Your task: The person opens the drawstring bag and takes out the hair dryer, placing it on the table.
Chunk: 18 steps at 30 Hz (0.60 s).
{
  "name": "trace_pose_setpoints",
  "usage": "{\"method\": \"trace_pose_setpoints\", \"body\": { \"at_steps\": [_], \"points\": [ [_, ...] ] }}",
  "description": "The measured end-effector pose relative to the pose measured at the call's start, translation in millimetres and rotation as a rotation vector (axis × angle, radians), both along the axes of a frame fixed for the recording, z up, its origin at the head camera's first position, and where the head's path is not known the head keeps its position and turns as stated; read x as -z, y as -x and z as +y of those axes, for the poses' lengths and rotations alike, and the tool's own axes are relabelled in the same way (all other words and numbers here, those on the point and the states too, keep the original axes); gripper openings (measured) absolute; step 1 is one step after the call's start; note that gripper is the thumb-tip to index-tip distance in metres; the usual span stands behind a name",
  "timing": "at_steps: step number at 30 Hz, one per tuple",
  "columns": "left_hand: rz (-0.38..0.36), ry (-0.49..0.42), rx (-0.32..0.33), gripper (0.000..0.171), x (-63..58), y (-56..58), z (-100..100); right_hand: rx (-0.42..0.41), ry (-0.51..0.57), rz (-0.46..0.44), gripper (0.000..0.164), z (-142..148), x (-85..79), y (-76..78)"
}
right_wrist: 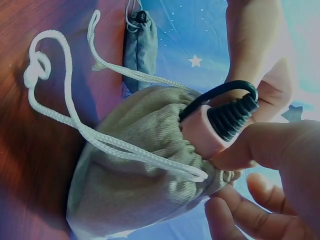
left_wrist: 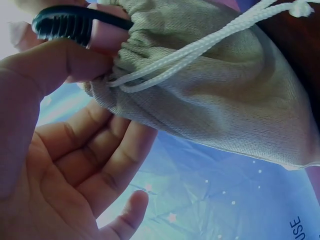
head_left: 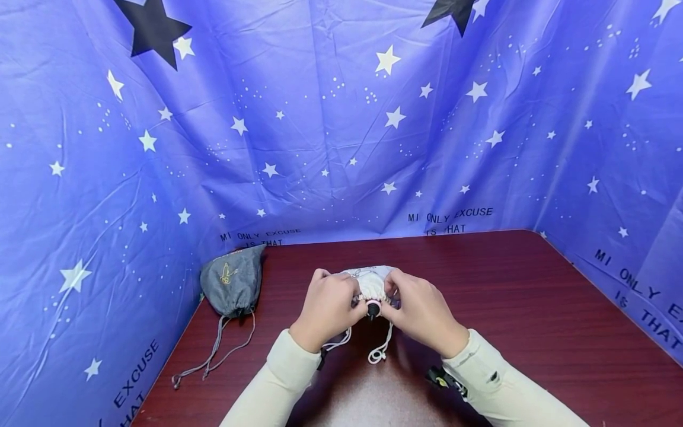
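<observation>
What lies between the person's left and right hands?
The pale drawstring bag, with a pink-and-black ribbed piece poking out; the head view shows it.

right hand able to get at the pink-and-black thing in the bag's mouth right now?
Probably yes: the pink-and-black thing pokes out of the drawstring bag, close beside the right hand. That hand pinches the bag's rim, so it may have to let go first.

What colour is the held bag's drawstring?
The drawstring is white; the right wrist view shows it best.
</observation>
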<state>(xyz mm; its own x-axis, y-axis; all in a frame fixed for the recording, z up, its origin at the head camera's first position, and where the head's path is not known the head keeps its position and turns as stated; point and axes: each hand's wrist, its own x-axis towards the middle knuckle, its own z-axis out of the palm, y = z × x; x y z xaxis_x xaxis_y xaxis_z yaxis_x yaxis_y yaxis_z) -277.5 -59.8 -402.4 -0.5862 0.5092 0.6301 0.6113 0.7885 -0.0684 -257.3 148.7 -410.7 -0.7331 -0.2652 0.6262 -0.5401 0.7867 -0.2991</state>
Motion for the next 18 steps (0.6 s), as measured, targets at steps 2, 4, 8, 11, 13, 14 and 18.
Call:
{"method": "trace_pose_setpoints", "body": {
  "at_steps": [2, 4, 8, 11, 13, 14, 18],
  "points": [
    [0.011, -0.010, 0.001, 0.031, -1.2, -0.5, -0.3, 0.000, 0.017, 0.006, 0.032, 0.2, -1.1, -0.2],
    [0.026, -0.016, 0.002, 0.028, -1.8, -0.6, -0.5, 0.001, 0.034, 0.014, 0.031, 0.6, -1.9, -0.1],
    [0.059, -0.033, 0.012, 0.022, -3.2, -0.9, -0.8, -0.009, 0.070, 0.028, 0.030, 1.1, -3.5, 0.0],
    [0.081, -0.056, 0.027, 0.019, -5.1, -1.5, -0.9, -0.037, 0.108, 0.036, 0.029, 1.8, -5.0, 0.1],
    [0.089, -0.069, 0.032, 0.017, -6.6, -2.0, -0.7, -0.054, 0.132, 0.039, 0.028, 2.4, -6.3, -0.3],
    [0.087, -0.076, 0.033, 0.017, -7.5, -2.4, -0.6, -0.062, 0.141, 0.040, 0.028, 2.7, -7.0, -0.4],
    [0.077, -0.084, 0.024, 0.017, -9.7, -3.1, -0.2, -0.074, 0.157, 0.041, 0.027, 3.5, -9.3, -1.3]
  ]
}}
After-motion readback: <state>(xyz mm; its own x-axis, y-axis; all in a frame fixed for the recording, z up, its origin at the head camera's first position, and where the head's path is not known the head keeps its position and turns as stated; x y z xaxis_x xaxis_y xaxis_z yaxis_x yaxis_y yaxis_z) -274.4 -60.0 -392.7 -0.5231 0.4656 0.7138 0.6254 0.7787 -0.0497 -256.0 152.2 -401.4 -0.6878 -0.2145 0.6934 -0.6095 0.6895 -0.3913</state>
